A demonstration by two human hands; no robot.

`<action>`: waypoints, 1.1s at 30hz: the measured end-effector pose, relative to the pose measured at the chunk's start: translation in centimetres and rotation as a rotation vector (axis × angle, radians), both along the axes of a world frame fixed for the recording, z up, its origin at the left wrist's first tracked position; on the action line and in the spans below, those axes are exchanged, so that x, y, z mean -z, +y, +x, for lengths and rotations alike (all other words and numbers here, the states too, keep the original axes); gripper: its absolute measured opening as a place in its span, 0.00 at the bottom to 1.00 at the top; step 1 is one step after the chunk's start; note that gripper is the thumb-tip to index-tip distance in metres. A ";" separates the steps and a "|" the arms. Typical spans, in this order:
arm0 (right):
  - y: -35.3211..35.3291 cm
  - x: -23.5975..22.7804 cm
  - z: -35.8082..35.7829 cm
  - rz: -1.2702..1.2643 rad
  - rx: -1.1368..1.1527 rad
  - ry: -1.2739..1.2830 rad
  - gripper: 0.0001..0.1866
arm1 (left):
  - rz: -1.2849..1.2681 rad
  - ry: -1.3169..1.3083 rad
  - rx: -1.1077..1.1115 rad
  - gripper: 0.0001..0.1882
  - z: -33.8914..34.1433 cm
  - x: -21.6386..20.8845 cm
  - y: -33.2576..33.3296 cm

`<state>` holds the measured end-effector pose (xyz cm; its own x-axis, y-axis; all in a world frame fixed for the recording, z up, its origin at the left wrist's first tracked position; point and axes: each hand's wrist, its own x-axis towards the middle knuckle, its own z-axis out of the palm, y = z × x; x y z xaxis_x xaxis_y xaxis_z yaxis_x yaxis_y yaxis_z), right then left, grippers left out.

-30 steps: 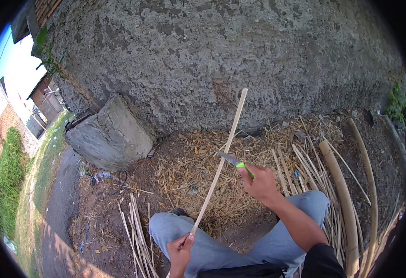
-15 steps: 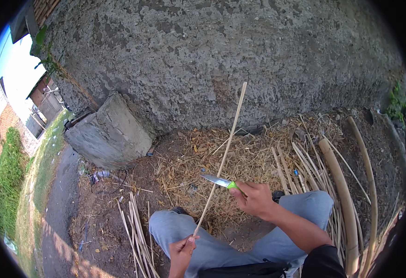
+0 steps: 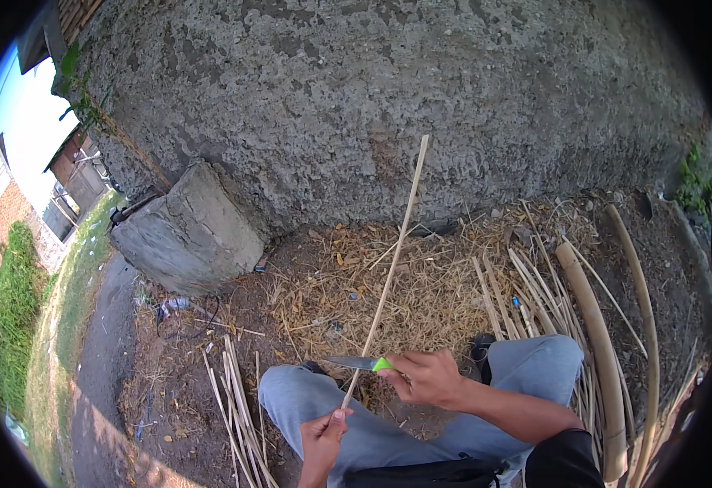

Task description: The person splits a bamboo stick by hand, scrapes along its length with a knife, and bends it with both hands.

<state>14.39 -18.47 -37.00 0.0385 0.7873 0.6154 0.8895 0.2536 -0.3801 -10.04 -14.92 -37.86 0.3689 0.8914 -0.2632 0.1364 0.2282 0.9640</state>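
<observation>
Head view: the left hand (image 3: 323, 435) has its grip closed around the lower end of a long thin bamboo strip (image 3: 388, 272), which slants up and away toward the rough grey wall (image 3: 388, 98). The right hand (image 3: 425, 378) grips a green-handled knife (image 3: 357, 363), its blade laid across the strip just above the left hand. Both hands sit over grey-trousered knees (image 3: 526, 370). Straw shavings (image 3: 429, 285) litter the ground ahead, a concrete block (image 3: 189, 232) stands to the left, and bamboo poles (image 3: 596, 342) lie to the right.

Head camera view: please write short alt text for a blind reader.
A seated person's left hand holds a thin bamboo strip while the right hand presses a green-handled knife against it, with shavings below a rough wall.
</observation>
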 end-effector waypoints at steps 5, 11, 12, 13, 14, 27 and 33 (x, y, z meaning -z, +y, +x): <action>1.0 -0.3 0.7 0.155 0.075 -0.090 0.14 | 0.034 -0.026 -0.037 0.15 0.7 0.1 0.4; -1.2 -0.5 -1.5 0.021 -0.017 -0.146 0.13 | 0.014 -0.006 -0.061 0.15 1.6 -0.4 0.4; -1.1 -0.2 -1.4 0.075 -0.022 -0.130 0.13 | 0.051 0.006 -0.058 0.14 1.8 -0.4 0.5; -0.4 -0.3 -0.8 0.072 -0.028 -0.123 0.13 | 0.088 0.023 -0.064 0.14 1.5 -0.4 0.4; 0.7 -0.7 0.6 0.086 0.090 -0.065 0.13 | 0.085 0.029 -0.070 0.14 1.1 -0.3 0.3; 2.3 -1.6 4.2 0.099 0.252 0.068 0.13 | 0.043 0.004 -0.077 0.14 -0.2 1.2 -0.2; -0.2 -1.5 0.4 0.056 0.086 -0.063 0.12 | 0.058 0.051 -0.057 0.15 -0.4 1.4 -0.9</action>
